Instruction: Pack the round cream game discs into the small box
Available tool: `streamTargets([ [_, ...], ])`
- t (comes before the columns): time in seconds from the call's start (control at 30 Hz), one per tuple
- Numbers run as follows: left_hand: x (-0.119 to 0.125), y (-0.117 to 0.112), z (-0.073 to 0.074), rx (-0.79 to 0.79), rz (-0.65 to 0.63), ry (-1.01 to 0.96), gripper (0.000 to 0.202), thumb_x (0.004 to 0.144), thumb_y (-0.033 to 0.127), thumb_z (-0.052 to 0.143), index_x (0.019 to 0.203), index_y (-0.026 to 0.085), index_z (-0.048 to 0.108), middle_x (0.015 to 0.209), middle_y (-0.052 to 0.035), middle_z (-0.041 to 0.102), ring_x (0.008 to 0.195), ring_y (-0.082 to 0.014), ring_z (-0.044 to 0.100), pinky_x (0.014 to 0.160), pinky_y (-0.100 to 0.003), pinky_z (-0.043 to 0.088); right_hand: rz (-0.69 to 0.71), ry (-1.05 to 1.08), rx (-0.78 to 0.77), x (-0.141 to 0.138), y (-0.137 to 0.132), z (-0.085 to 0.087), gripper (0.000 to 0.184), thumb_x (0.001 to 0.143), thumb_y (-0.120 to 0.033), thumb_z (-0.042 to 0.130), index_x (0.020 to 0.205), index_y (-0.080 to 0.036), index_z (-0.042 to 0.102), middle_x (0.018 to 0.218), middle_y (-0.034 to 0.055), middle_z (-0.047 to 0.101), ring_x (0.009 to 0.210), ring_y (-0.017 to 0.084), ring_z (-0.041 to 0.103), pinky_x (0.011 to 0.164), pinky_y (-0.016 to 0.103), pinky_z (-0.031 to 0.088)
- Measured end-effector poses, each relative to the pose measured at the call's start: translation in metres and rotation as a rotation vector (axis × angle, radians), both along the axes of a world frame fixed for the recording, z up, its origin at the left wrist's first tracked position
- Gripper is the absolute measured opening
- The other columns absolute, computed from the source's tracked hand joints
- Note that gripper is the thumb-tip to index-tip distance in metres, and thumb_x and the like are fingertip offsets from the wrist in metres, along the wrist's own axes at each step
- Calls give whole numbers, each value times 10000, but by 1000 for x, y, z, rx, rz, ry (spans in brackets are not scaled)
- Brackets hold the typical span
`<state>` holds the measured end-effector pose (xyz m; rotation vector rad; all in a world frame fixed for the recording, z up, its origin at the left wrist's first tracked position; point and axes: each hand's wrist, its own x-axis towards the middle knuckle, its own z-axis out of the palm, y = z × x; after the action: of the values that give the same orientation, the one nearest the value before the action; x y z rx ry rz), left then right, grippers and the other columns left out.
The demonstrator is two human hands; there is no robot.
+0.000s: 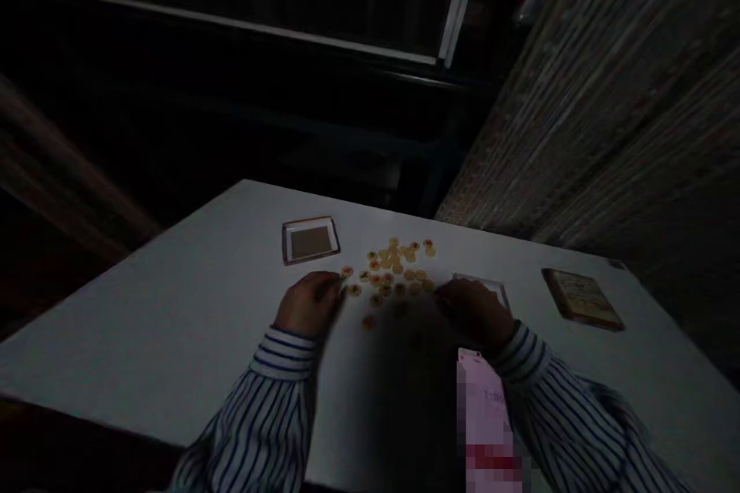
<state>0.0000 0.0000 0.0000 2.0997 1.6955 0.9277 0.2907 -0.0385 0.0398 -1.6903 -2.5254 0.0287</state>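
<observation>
Light level low; detail limited.

- Nearest the camera, on the near side of the token pile and right of its middle, a pink tag (484, 408) is hanging; its print is blurred.
- Two striped sleeves (271, 400) are reaching in toward the pile from the near edge of the white surface (173, 323).
- Left hand (309, 304) is resting at the pile's left edge, fingers curled, fingertips touching or just beside the outermost tokens. Whether the grip is closing on a piece I cannot tell.
- Right hand (471, 312) is sitting at the pile's right edge, back upward, fingers tucked under. Its grip is hidden, so I cannot tell wide or narrow.
- The round yellow-orange tokens (396, 269) are lying loosely scattered between the hands, spreading beyond them toward the far side; one stray is lying on the near side of the pile.
- A pale flat tray (496, 286) is showing just right of the pile, partly under the right hand.
- A square tray (311, 240) with a dark centre is lying left of the pile, near its far end.
- A brown box (581, 296) is lying well right of the pile.
- Beyond the pile, a window frame (260, 27) and a ribbed wall (607, 92) are standing in darkness.
</observation>
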Motion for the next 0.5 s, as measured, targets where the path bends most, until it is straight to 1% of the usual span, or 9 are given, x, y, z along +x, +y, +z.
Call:
streamTargets([
  [0.17, 10, 16, 3, -11, -34, 2, 281, 767, 329, 444, 935, 197, 626, 973, -38, 645, 898, -172, 586, 818, -288, 453, -7, -20, -53, -7, 8, 6, 244, 808, -276, 439, 975, -219, 606, 895, 55, 634, 826, 158, 572, 713, 259, 396],
  [0.37, 32, 28, 13, 0, -106, 103, 279, 763, 266, 439, 932, 145, 625, 982, -77, 635, 924, -198, 566, 855, -324, 428, 28, -76, -107, -19, 19, 11, 245, 818, -271, 409, 935, -200, 612, 872, 62, 630, 811, 161, 570, 700, 260, 384],
  [0.5, 39, 30, 8, 2, -131, 134, 271, 764, 236, 423, 927, 151, 623, 977, -81, 631, 906, -197, 566, 845, -327, 429, 64, -113, -96, -25, 27, 10, 237, 817, -263, 407, 925, -190, 605, 874, 69, 624, 798, 159, 564, 686, 261, 376],
])
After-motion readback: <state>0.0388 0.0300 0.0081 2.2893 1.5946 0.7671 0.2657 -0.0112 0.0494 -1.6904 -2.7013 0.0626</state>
